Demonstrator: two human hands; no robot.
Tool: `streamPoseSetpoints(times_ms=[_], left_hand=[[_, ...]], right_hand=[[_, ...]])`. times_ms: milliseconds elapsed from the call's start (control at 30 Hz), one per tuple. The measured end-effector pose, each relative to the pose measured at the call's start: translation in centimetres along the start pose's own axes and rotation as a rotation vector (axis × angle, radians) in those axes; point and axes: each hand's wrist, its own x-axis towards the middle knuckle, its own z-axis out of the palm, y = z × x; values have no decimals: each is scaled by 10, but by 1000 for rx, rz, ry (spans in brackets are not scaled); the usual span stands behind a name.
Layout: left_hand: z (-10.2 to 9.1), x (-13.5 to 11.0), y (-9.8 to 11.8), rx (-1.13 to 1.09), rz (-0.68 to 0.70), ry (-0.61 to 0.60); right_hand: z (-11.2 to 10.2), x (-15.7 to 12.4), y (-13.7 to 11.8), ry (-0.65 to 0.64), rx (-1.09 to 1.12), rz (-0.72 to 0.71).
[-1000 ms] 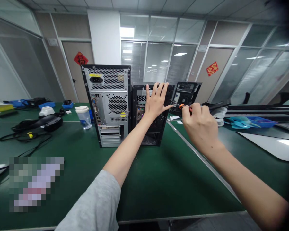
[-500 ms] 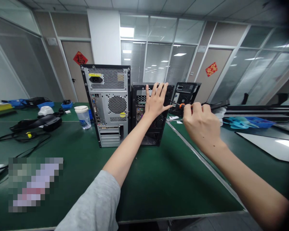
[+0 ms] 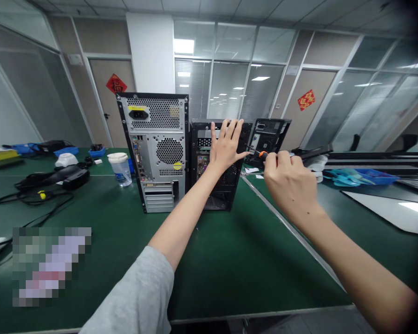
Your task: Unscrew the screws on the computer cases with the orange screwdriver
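Two computer towers stand upright side by side with their backs toward me. My left hand (image 3: 224,148) lies with fingers spread against the upper back of the smaller black computer tower (image 3: 226,192). In my right hand (image 3: 290,181) is a screwdriver (image 3: 263,154) with an orange and black handle, gripped by closed fingers. Its shaft points left at the black tower's right rear edge, near my left thumb; whether the tip sits in a screw I cannot tell. Left of the black tower is the taller silver-backed computer tower (image 3: 165,174).
Another black computer tower (image 3: 268,139) stands behind. A lidded plastic cup (image 3: 120,170) is left of the silver tower. Farther left lie a black device with cables (image 3: 61,176) and a blurred-out item (image 3: 52,266). At right are a blue tray (image 3: 376,176) and a white panel (image 3: 393,211).
My right hand has turned slightly and dipped a little around the screwdriver handle. My left hand and the towers have kept their places.
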Motion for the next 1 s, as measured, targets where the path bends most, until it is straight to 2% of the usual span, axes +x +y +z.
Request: streamPoseSetpoints(times_ms=[300, 700, 1000], left_hand=[[3, 0, -1, -31, 8, 51], [-8, 1, 3, 15, -13, -64], [0, 0, 0, -48, 3, 35]], right_hand=[[2, -1, -1, -19, 4, 25], [1, -2, -3, -64, 62, 54], [5, -2, -3, -63, -4, 48]])
